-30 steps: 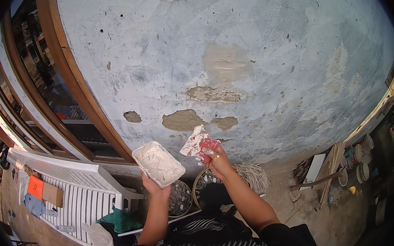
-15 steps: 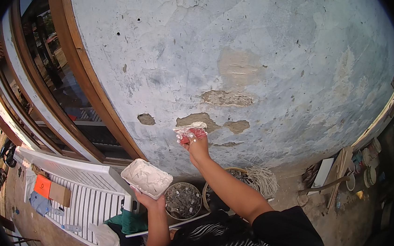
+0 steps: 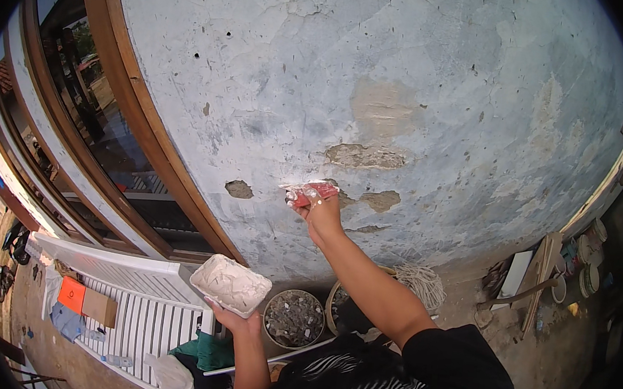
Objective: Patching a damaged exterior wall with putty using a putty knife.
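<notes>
My right hand (image 3: 326, 216) grips a red putty scraper (image 3: 302, 196) smeared with white filler. Its wide edge lies against the pale blue wall (image 3: 276, 88), over a bare patch where the paint has broken away. A second bare patch (image 3: 380, 200) shows just right of the scraper, and a smaller hollow (image 3: 238, 189) lies to its left. Lower down, my left hand (image 3: 237, 321) holds up a white rectangular tub (image 3: 263, 303) from below, fingers around its base. Pale filler (image 3: 228, 282) fills much of it.
Beneath the wall stand a bucket of rubble (image 3: 293, 319) and a heap of pale rope (image 3: 421, 284). A white slatted bench (image 3: 139, 313) carries boxes, bottles and cloth at left. Wood-framed windows (image 3: 125, 82) border the wall. Boards (image 3: 535, 284) and pots lean at right.
The scraper has come up flat against the wall over the bare patch, and the lump of filler on its edge now looks flattened. The tub stays almost in place; the view has shifted slightly.
</notes>
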Tool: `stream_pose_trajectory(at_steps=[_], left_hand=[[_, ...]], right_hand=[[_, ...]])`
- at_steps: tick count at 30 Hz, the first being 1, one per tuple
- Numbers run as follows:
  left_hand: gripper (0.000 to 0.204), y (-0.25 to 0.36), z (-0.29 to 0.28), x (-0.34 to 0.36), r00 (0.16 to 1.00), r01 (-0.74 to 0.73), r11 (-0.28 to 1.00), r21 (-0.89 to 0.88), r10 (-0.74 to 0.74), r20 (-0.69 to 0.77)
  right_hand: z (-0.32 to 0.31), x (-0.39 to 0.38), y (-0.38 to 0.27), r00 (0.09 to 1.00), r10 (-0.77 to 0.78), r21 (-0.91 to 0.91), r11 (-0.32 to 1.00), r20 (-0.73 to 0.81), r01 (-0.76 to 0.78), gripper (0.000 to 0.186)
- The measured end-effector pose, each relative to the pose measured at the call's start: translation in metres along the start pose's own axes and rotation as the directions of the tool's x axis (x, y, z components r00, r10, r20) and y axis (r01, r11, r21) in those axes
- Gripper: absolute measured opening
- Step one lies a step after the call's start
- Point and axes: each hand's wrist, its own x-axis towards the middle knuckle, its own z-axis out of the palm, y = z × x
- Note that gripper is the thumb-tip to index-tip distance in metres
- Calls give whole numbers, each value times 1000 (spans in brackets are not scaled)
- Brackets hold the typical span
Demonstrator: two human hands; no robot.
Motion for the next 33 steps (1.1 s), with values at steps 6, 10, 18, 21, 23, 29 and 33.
stream_pose_trajectory(at_steps=[6,10,18,21,23,29,33], left_hand=[[61,-4,-2,2,1000,23,1000,-12,-23,13],[60,-11,-3,3,996,67,998,-15,-66,53],[58,-33,1,0,986,167,986,21,-167,2],[57,-38,6,-2,981,193,981,19,-193,-9],[57,-42,8,-3,978,207,978,21,-207,-12],[57,-51,3,-3,968,248,969,-9,-248,30],[57,-58,-1,-1,960,278,960,-1,-278,24]], right_hand=[[-3,-10,-13,999,38,14,999,25,-38,8],[-10,-16,-19,995,86,53,995,52,-88,11],[-16,-27,-35,981,194,194,962,1,-190,16],[-17,-28,-48,981,193,207,959,21,-193,17],[-23,-28,-53,982,186,217,958,31,-188,18],[-24,-43,-61,984,179,179,967,27,-181,19],[-25,-54,-74,991,133,131,982,29,-136,19]])
